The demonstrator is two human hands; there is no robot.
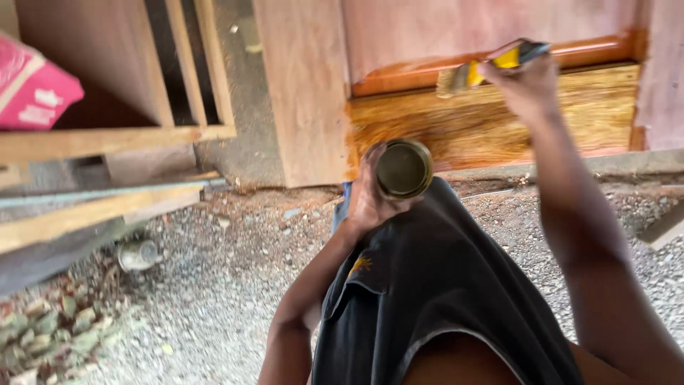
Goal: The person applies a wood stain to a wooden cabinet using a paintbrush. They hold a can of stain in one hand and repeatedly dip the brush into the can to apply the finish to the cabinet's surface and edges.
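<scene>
Your right hand (526, 80) pinches one yellow-handled brush (477, 70), bristles on the glossy wet moulding of the wooden door (491, 121). Your left hand (370, 196) wraps one round metal tin (403, 169) of dark varnish above your knee. Coarse gravel (214, 285) lies below, with bare timber frames (142, 135) at left.

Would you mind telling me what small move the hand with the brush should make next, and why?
Probably a short stroke along the rounded moulding. The right hand holds the brush with its bristles at that moulding, the flat panel below already looks glossy, and the left hand holds the open tin close by.
</scene>
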